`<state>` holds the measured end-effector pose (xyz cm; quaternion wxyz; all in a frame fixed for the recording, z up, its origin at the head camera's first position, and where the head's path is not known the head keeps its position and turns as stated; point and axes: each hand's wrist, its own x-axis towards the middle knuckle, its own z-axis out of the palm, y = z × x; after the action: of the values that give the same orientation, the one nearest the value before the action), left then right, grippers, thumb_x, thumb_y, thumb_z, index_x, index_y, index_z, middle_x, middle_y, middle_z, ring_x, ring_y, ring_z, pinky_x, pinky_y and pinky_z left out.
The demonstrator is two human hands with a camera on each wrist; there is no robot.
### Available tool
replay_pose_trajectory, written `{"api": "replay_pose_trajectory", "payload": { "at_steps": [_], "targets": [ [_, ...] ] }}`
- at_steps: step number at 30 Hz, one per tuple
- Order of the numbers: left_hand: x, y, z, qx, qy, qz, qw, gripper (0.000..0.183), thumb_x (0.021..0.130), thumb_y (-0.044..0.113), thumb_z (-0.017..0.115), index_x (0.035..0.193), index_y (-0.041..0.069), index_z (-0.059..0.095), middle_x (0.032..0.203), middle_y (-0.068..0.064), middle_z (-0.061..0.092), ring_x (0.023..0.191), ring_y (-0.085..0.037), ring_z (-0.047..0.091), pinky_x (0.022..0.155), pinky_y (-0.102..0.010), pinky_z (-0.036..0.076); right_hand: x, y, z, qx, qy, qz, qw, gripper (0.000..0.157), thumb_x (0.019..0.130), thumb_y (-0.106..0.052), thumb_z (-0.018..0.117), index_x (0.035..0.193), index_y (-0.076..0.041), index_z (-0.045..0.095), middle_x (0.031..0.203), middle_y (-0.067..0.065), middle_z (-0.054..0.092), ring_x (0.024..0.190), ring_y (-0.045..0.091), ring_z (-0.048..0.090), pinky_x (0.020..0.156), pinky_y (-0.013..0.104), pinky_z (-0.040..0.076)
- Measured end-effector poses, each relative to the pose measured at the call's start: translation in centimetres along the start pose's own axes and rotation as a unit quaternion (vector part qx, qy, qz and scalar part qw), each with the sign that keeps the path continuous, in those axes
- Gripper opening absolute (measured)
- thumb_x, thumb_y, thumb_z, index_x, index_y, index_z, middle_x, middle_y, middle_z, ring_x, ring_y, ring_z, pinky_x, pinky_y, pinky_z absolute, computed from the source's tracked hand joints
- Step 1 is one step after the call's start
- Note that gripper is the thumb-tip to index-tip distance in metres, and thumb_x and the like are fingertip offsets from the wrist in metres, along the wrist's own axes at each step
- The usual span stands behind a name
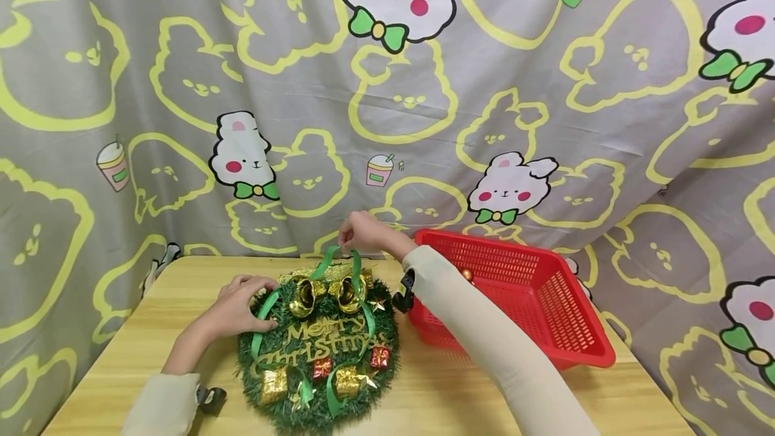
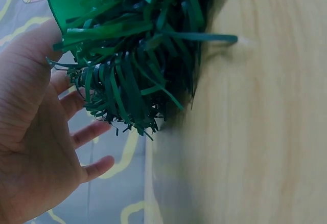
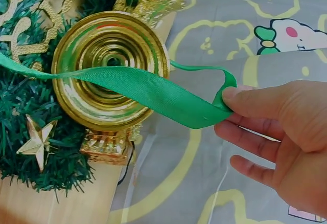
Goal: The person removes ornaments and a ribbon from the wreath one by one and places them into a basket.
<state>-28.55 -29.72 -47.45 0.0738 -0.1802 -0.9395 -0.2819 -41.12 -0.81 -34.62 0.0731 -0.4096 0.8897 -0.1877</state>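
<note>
A round green tinsel Christmas wreath (image 1: 317, 402) lies on the table, bearing gold "Merry Christmas" lettering (image 1: 323, 342), two gold bells (image 1: 307, 296), small wrapped gift boxes and stars. My left hand (image 1: 242, 305) holds the wreath by its left edge, with the thumb over the front. In the left wrist view, some fingers (image 2: 97, 169) stick out straight past the tinsel. Above the bells, my right hand (image 1: 366, 233) pinches a green ribbon (image 3: 148, 88) between thumb and fingertips. The ribbon is pulled up in a loop; in the right wrist view it crosses a bell's mouth (image 3: 110, 35).
A red perforated plastic basket (image 1: 575, 355) stands at the right, beneath and beyond my right forearm, with a small gold ball (image 1: 467, 274) inside. Behind the wooden table (image 1: 133, 315) hangs a grey curtain (image 1: 315, 106) printed with cartoon animals.
</note>
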Motion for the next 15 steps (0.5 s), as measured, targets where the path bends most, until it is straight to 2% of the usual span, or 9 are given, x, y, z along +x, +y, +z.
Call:
{"api": "replay_pose_trajectory", "payload": {
  "at_steps": [8,15],
  "targets": [
    [0.1,-0.1,0.2,0.001,-0.001,-0.004,1.0,0.069,0.071,0.035,0.091,0.13,0.012,0.063,0.133,-0.013,0.063,0.13,-0.045,0.041,0.101,-0.071,0.028,-0.1,-0.2,-1.4,0.031,-0.015,-0.006,0.999,0.009,0.088,0.006,0.072,0.089,0.0,0.079,0.09,0.015,0.078,0.075,0.012,0.07,0.071,0.018,0.055],
    [0.1,0.0,0.1,0.004,0.001,0.0,1.0,0.07,0.07,0.036,0.092,0.129,0.012,0.063,0.131,-0.013,0.065,0.129,-0.046,0.041,0.101,-0.072,0.029,-0.4,-0.3,-2.4,0.032,0.008,-0.01,0.999,0.009,0.088,0.003,0.073,0.092,-0.002,0.08,0.09,0.01,0.079,0.077,0.011,0.071,0.073,0.018,0.057]
  ]
}}
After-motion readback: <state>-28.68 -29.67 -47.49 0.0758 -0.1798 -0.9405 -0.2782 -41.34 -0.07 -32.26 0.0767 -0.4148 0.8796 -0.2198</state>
